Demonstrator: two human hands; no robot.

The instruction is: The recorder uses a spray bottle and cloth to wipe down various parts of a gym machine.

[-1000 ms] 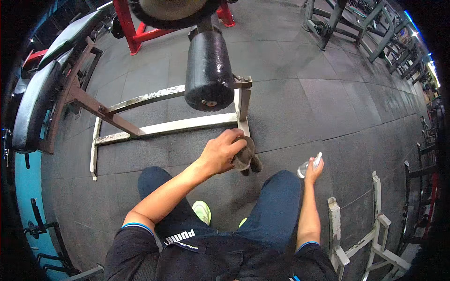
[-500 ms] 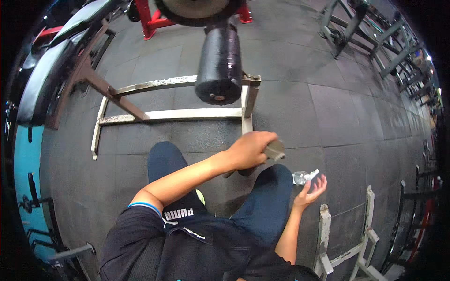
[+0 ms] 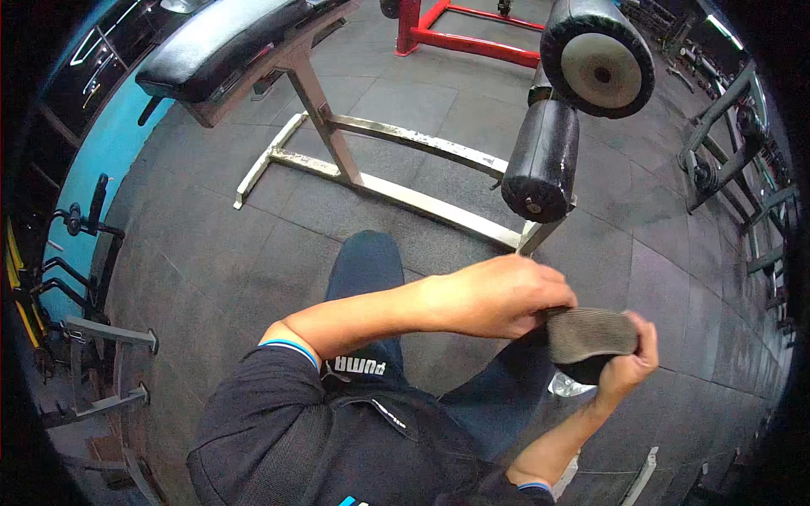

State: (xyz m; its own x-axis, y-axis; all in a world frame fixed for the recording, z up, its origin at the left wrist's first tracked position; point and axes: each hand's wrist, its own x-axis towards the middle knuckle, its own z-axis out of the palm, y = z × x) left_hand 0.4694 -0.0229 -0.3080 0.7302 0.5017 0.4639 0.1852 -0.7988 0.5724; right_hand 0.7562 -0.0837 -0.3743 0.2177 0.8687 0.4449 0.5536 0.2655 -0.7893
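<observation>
Between my hands is a grey-brown, ribbed, cloth-like piece (image 3: 593, 331) with a rounded outline. A black part shows under its lower edge; its exact kind is unclear. My left hand (image 3: 515, 295) pinches its left corner, with the arm stretched across my lap. My right hand (image 3: 634, 364) grips the right side, thumb and fingers closed around the edge. Just below the piece, beside my right knee, a clear plastic object (image 3: 568, 386) is partly hidden, and looks like a bottle.
Ahead stands a bench machine with a worn white frame (image 3: 396, 202), a black padded seat (image 3: 228, 51) and black foam rollers (image 3: 540, 160). Beyond it is a red frame (image 3: 472, 46). Grey racks (image 3: 110, 371) stand at left, more machines (image 3: 734, 135) at right. Dark rubber tiles cover the floor.
My left hand has moved right with the ribbed piece. My right hand, earlier half open by the clear object, has come up and taken hold of the piece. The view has turned left.
</observation>
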